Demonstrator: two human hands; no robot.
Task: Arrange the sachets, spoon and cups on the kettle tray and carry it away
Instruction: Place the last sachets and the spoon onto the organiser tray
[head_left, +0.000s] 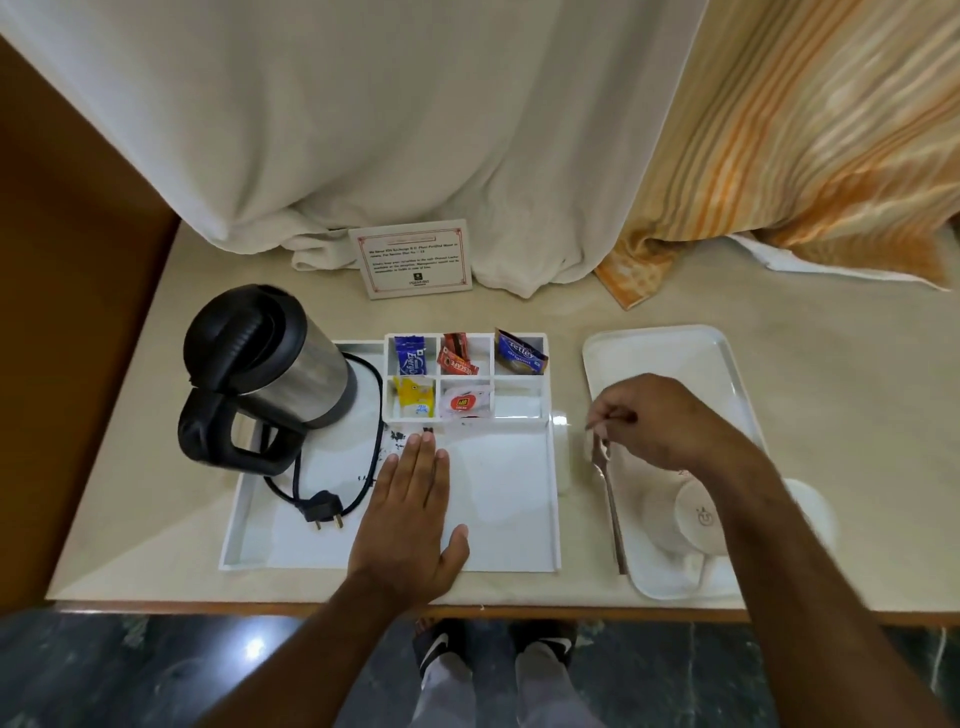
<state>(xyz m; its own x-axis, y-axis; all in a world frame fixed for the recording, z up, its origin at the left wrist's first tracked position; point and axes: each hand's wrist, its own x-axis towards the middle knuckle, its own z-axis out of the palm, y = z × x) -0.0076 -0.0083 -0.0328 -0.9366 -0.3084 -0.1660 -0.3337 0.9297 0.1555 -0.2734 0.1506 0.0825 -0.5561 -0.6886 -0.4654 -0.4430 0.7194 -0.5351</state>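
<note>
A white kettle tray (511, 525) lies on the counter with a steel and black kettle (270, 374) at its left. Several sachets fill its back compartments: blue (410, 356), red (457, 356), dark blue tea (519, 353), yellow (414, 397) and a round white one (466, 401). My left hand (413, 519) rests flat and open on the tray floor. My right hand (660, 423) hovers over a second white tray (722, 364), fingers pinched on something small and pale that I cannot make out. A spoon (613, 512) and an upturned white cup (698, 514) lie on that tray.
The kettle's cord and plug (324, 512) sprawl on the kettle tray. A printed card (413, 257) stands at the back against white and orange curtains (395, 130). A brown wall (67, 260) bounds the left. The counter's front edge (519, 605) is near my feet.
</note>
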